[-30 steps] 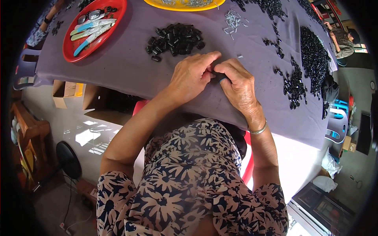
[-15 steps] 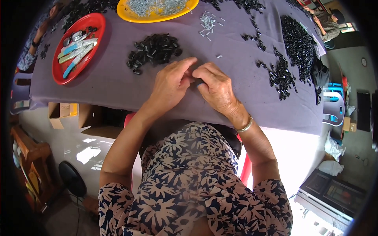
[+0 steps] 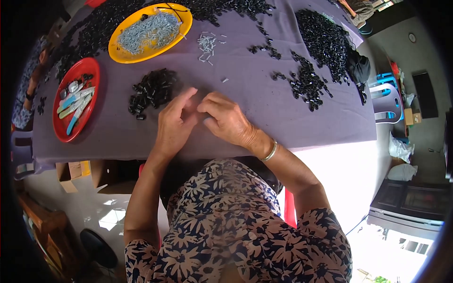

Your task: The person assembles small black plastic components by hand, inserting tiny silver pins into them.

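Observation:
Over the purple-grey tablecloth, my left hand (image 3: 173, 123) and my right hand (image 3: 228, 119) face each other, fingertips close together. Both have curled fingers, with thumbs drawn in toward the forefingers. Whatever sits between the fingers is too small or hidden to make out. Just beyond my left hand lies a pile of short black cylindrical pieces (image 3: 152, 92), partly behind its fingertips. A single small grey pin (image 3: 225, 80) rests beyond my right hand. Farther off is a loose cluster of similar grey pins (image 3: 206, 45).
A yellow plate (image 3: 115, 53) heaped with grey pins stands at the far left. Nearer, a red plate (image 3: 89, 106) holds blue- and pale-handled tools. Heaps of small black parts (image 3: 309, 82) spread over the right and far side. Another person's arm (image 3: 35, 80) shows at the left edge.
The whole view has shifted, so the table's things appear farther left and lower, and more of the yellow plate shows. My hands stay close together with fingers curled.

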